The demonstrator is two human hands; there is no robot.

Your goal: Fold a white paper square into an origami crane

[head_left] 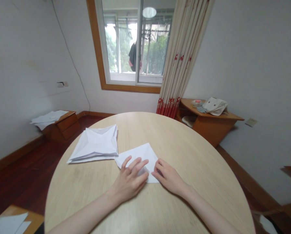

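A folded sheet of white paper (pixel 145 152) lies on the round wooden table (pixel 179 136), with creases running across it. My left hand (pixel 132 178) rests over its near left part, fingers spread and partly bent. At the paper's right edge, my right hand (pixel 168 175) has its fingers curled together, pinching the edge. The near left part of the sheet is hidden beneath my left hand. Just to the left, a stack of folded white papers (pixel 96 143) almost meets the sheet's left corner.
Behind the table are a window (pixel 135 48) and a patterned curtain (pixel 182 55). A corner desk (pixel 213 126) with a cloth bag (pixel 216 105) stands at the right. Papers lie on a small cabinet (pixel 66 125) at the left. More white paper (pixel 7 224) shows at lower left.
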